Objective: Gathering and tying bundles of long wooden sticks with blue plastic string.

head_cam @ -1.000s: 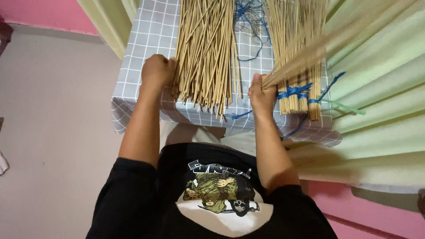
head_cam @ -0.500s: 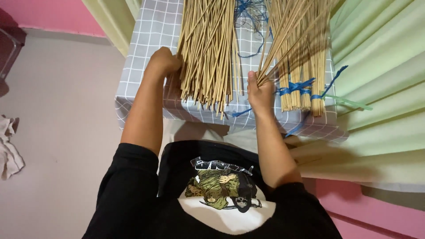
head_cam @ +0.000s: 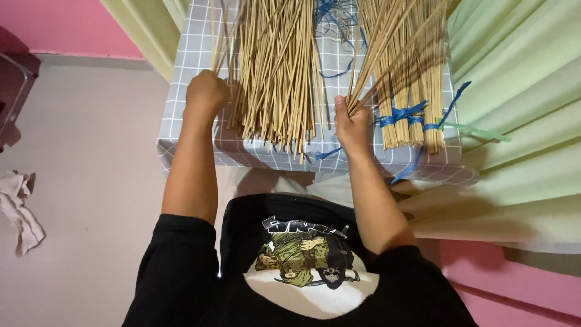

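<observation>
Gripping a few thin sticks at the loose pile's (head_cam: 275,72) left edge, upper centre, the left hand (head_cam: 206,94) is fisted; the right hand (head_cam: 351,121) clutches a fanned handful of sticks (head_cam: 387,48). Blue-tied bundles (head_cam: 411,115) lie rightward on the grid-patterned desk (head_cam: 193,60). No labels visible.

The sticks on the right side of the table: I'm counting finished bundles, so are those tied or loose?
Tied. Blue ribbon wraps the sticks near their cut ends, holding them in bundles.
</observation>
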